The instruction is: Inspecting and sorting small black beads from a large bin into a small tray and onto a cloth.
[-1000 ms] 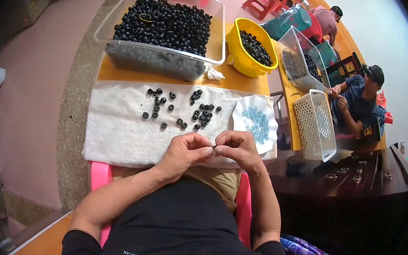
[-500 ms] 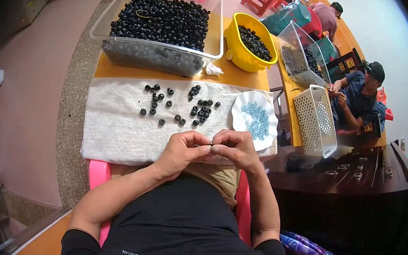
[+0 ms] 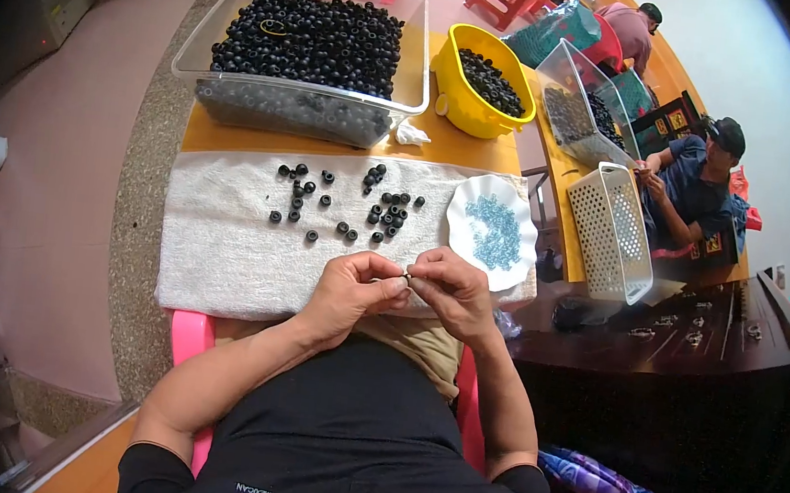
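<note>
My left hand [image 3: 352, 292] and my right hand [image 3: 456, 293] meet at the near edge of a white towel [image 3: 220, 262]. Thumb and fingers of both are pinched around a tiny piece [image 3: 407, 277] with a dark part and a pale glint; fingertips cover most of it, so its kind stays unclear. Beyond the hands, several small round black pieces with holes [image 3: 325, 200] lie scattered in two loose groups on the towel. Right of them, a white scalloped plate [image 3: 466, 198] holds many small, clear bluish bits [image 3: 496, 233].
A clear plastic bin [image 3: 294, 111] full of black pieces stands at the back, beside a yellow tub [image 3: 455, 84] of more. To the right are another clear bin [image 3: 574, 58], a white perforated basket [image 3: 607, 240] and a seated person [image 3: 695, 187]. A folded patterned umbrella [image 3: 606, 485] lies lower right.
My right thumb and fingers have shifted around the tiny piece, and a pale glint now shows between the fingertips. The black pieces on the towel stay in place.
</note>
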The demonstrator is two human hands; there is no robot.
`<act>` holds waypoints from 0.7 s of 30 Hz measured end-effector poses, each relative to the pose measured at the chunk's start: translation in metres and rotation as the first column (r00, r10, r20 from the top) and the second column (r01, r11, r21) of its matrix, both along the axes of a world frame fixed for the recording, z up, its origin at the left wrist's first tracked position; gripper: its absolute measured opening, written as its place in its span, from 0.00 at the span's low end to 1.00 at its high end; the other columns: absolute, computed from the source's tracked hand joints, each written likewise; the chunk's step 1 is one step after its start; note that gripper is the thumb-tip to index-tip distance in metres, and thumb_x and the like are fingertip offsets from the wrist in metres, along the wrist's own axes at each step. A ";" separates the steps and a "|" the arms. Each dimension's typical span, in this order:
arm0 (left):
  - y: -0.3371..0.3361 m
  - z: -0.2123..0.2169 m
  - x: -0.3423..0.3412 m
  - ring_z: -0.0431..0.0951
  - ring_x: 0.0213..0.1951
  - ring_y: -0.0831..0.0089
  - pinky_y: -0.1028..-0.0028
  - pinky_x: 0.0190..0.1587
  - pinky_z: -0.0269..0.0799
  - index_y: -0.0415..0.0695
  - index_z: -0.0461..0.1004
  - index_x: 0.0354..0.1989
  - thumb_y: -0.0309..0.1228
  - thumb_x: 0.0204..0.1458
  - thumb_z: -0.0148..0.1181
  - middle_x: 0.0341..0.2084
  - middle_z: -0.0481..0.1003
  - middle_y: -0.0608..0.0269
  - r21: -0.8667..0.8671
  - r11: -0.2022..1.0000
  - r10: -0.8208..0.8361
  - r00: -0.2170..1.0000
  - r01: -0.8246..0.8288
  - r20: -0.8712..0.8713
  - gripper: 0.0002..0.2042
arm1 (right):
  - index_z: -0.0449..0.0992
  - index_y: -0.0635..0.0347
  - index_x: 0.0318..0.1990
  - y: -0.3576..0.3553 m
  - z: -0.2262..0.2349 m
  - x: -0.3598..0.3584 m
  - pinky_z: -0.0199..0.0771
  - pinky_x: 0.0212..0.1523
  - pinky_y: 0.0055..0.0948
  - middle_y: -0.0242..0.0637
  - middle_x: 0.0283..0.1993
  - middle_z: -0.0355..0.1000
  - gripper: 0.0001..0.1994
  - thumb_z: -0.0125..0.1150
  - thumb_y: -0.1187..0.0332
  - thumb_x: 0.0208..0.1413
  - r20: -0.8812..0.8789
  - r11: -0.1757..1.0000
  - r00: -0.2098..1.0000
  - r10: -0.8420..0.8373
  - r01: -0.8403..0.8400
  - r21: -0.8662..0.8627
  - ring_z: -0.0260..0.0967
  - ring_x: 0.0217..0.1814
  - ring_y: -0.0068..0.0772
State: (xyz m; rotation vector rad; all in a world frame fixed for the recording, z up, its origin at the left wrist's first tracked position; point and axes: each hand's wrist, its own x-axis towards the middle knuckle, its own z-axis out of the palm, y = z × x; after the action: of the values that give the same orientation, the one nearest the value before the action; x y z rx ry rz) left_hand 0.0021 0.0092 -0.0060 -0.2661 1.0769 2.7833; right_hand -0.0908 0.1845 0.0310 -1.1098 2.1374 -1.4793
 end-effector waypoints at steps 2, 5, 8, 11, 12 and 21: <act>0.000 -0.001 0.000 0.80 0.35 0.72 0.73 0.42 0.80 0.37 0.72 0.40 0.23 0.56 0.61 0.33 0.78 0.58 0.000 1.000 0.006 1.000 -0.006 0.007 0.07 | 0.77 0.64 0.41 -0.002 0.003 0.004 0.73 0.39 0.24 0.39 0.39 0.74 0.07 0.62 0.80 0.55 -0.044 1.000 0.999 -0.017 0.018 0.011 0.73 0.39 0.28; 0.000 0.001 0.001 0.80 0.35 0.72 0.72 0.43 0.80 0.37 0.72 0.40 0.23 0.56 0.61 0.33 0.78 0.59 -0.001 1.000 0.017 1.000 -0.017 0.023 0.07 | 0.77 0.61 0.42 -0.004 0.002 0.009 0.75 0.38 0.28 0.41 0.39 0.74 0.08 0.63 0.78 0.54 -0.192 0.999 0.980 -0.042 0.044 0.005 0.75 0.39 0.35; 0.000 0.003 0.000 0.80 0.35 0.73 0.71 0.43 0.80 0.38 0.72 0.40 0.24 0.56 0.61 0.34 0.77 0.59 0.011 0.999 0.034 0.998 -0.035 0.054 0.07 | 0.77 0.62 0.41 -0.008 0.004 0.015 0.75 0.36 0.28 0.42 0.37 0.75 0.11 0.64 0.81 0.50 -0.383 0.996 0.919 -0.089 0.084 -0.031 0.76 0.37 0.36; 0.000 -0.001 0.000 0.80 0.36 0.73 0.71 0.44 0.80 0.38 0.72 0.40 0.24 0.55 0.61 0.35 0.77 0.60 0.016 0.999 0.033 0.998 -0.034 0.045 0.07 | 0.78 0.62 0.40 -0.010 0.003 0.021 0.77 0.34 0.30 0.44 0.37 0.76 0.13 0.65 0.83 0.45 -0.525 0.990 0.840 -0.135 0.129 -0.048 0.77 0.36 0.41; 0.000 -0.001 0.000 0.80 0.36 0.73 0.71 0.44 0.80 0.38 0.72 0.40 0.24 0.55 0.61 0.35 0.77 0.60 0.015 0.999 0.034 0.998 -0.034 0.045 0.07 | 0.77 0.63 0.40 -0.011 0.002 0.023 0.77 0.34 0.31 0.44 0.37 0.77 0.13 0.65 0.83 0.44 -0.577 0.988 0.803 -0.147 0.142 -0.053 0.77 0.36 0.41; 0.000 0.000 0.000 0.80 0.37 0.73 0.72 0.44 0.80 0.39 0.73 0.40 0.24 0.56 0.61 0.35 0.77 0.61 0.000 1.000 0.028 0.998 -0.028 0.058 0.06 | 0.77 0.64 0.39 -0.011 0.000 0.025 0.77 0.34 0.30 0.45 0.36 0.77 0.13 0.64 0.84 0.44 -0.614 0.983 0.768 -0.182 0.164 -0.087 0.77 0.35 0.41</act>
State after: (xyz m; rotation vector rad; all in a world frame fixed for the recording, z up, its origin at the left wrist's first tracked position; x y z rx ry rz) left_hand 0.0017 0.0089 -0.0058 -0.3621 1.0662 2.7824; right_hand -0.0656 0.1731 0.0312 -1.6290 2.7239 -1.3366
